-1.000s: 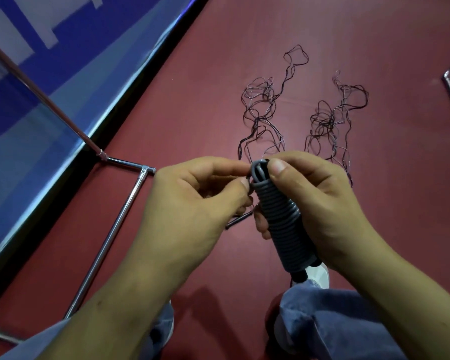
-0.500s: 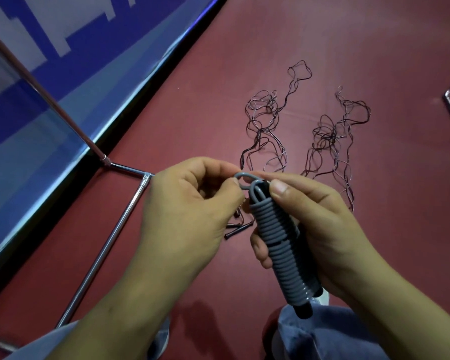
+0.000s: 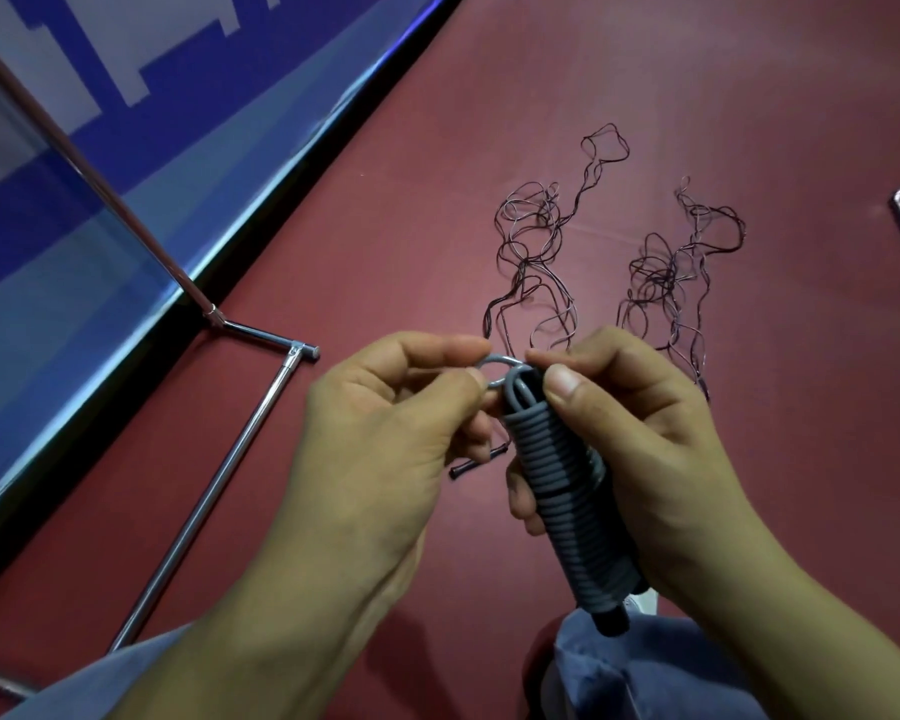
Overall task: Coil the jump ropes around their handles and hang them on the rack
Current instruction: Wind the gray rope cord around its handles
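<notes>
**A:** Where is the jump rope at this moment?

**B:** The grey jump rope is in the middle of the view, wound in tight turns around its handles. The right hand grips this bundle. Its fingers are curled behind the bundle and the thumb is pressed on the top turns, I think so that the coil does not spring open. Of the handles only a black handle end shows, at six o'clock of the coil.

**A:** And the other hand?

**B:** The left hand pinches a small loop of the rope between thumb and forefinger, at eleven o'clock of the coil. In my judgement the loop is for locking the end or for hanging, but I cannot tell which.

**A:** Is the rack close?

**B:** The chrome rack stands at nine o'clock of the hands, near but not touched. So the hanging is not yet done.

**A:** Is other work waiting?

**B:** Yes. Thin dark ropes lie tangled on the red floor at twelve o'clock, apart from the hands and not coiled.
</notes>
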`<act>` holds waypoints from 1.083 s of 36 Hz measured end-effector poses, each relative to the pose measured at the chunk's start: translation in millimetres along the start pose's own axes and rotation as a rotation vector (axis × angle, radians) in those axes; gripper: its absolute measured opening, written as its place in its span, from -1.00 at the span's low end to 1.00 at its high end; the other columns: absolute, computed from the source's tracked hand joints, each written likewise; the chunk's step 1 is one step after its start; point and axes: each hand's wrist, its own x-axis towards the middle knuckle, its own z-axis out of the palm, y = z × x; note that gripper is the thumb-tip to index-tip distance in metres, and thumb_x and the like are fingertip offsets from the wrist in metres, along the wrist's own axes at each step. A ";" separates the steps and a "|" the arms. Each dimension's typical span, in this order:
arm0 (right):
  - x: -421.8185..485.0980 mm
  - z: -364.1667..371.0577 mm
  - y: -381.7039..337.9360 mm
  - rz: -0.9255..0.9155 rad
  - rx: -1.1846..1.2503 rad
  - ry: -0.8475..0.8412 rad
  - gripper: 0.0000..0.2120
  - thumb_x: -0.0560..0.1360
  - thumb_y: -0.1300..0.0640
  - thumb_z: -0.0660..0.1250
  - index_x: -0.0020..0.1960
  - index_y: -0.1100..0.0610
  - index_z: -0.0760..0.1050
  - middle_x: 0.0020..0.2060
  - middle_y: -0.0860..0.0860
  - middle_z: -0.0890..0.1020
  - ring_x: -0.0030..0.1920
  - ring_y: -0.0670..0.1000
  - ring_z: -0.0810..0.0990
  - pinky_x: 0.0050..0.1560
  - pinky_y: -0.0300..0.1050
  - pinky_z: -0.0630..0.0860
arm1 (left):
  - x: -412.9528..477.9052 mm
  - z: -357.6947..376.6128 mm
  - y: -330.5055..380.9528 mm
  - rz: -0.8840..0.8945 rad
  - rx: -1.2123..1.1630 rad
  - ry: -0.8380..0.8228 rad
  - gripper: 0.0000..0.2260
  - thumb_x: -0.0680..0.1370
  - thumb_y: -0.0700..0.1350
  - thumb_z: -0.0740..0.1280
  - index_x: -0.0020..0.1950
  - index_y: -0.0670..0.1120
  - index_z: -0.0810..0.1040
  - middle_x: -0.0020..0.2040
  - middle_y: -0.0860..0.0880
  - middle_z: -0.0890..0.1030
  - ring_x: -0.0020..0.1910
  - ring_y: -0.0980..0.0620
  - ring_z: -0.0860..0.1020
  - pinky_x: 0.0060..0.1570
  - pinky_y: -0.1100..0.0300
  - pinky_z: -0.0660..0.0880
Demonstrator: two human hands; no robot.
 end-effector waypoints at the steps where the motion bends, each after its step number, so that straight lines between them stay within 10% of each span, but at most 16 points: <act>1: -0.3 -0.2 -0.6 -0.001 0.002 0.003 -0.96 0.52 0.19 0.30 -0.11 0.12 0.52 -0.19 0.46 0.56 -0.51 0.29 0.54 -0.51 0.09 0.55 | -1.0 0.1 -0.9 -0.009 -0.011 0.002 -0.80 0.51 -0.43 0.34 -0.13 -0.17 0.68 -0.34 -0.19 0.58 -0.43 0.01 0.50 -0.41 0.20 0.47; 39: 2.0 -3.3 2.8 -0.027 -0.233 0.107 -0.86 0.61 0.19 0.30 0.02 0.25 0.58 -0.40 0.28 0.58 -0.51 0.30 0.56 -0.50 0.08 0.55 | -4.4 -1.8 -3.9 0.338 0.380 -0.126 -0.85 0.47 -0.32 0.49 -0.09 -0.08 0.74 -0.33 -0.05 0.66 -0.40 0.05 0.63 -0.30 0.34 0.53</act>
